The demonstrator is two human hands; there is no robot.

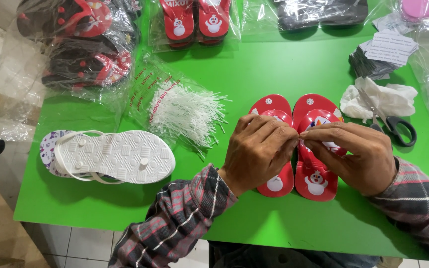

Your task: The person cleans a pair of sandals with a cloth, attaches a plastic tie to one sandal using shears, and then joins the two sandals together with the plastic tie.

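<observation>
- While both hands meet above a pair of small red sandals point(294, 149) on the green table point(274, 64), everything else lies around that meeting point.
- Far to the left of the pinch, a white sandal point(120, 156) lies sole up on top of another with a printed footbed, near the table's left edge.
- Up and left of the pinch, clear bags of dark and red sandals point(83, 44) are stacked at the table's far left corner.
- Just left of the pinch, an open clear bag of thin white plastic loop pins point(182, 111) spills its strands across the table.
- The left hand point(256, 151) covers the left red sandal, fingers curled, thumb and forefinger pressed together at the gap between the two sandals.
- The right hand point(356, 156) lies over the right red sandal, its thumb and forefinger pinched tight against those of the left hand; what they grip is too small to tell.
- Both sandals lie side by side directly under the hands, snowman figures showing at the heels.
- Beyond the pinch, another bagged red pair point(194, 20) rests at the far edge.
- Right of the pinch, black-handled scissors point(393, 124) lie on a crumpled white cloth point(378, 97).
- Further right and beyond, a stack of paper tags point(383, 52) sits near more clear bags.
</observation>
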